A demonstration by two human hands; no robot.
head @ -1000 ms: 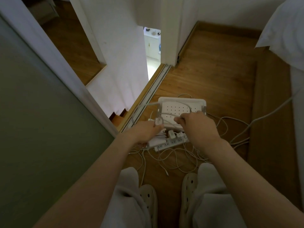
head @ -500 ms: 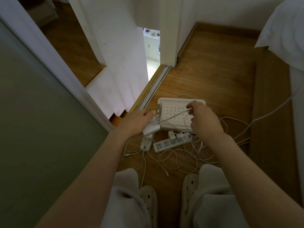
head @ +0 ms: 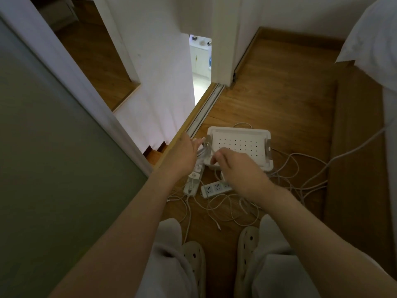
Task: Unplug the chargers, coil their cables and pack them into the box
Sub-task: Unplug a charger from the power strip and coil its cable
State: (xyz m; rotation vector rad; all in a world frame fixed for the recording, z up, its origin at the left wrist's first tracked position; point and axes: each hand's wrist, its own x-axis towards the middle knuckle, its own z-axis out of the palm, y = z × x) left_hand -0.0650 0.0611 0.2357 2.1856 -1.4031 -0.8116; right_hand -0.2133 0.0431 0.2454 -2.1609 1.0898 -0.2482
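A white box (head: 238,131) with a dotted floor sits on the wooden floor ahead of me. My left hand (head: 184,154) holds a white charger's cable (head: 203,150) in loops at the box's left edge. My right hand (head: 238,169) pinches the same cable just to the right, over the box's near left corner. Two white power strips lie below: one (head: 193,179) under my left hand with plugs in it, another (head: 216,188) partly hidden by my right wrist. Loose white cables (head: 232,209) tangle on the floor.
A sliding-door track (head: 204,110) and a drop to stairs (head: 154,150) run along the left. A bed with white bedding (head: 378,44) and a wooden step (head: 358,160) lie to the right. My slippered feet (head: 223,257) stand close to the cables.
My left hand has lifted the charger off the strip to the box's left edge. My right hand drew cable out over the box, then came back toward the left hand, forming loops.
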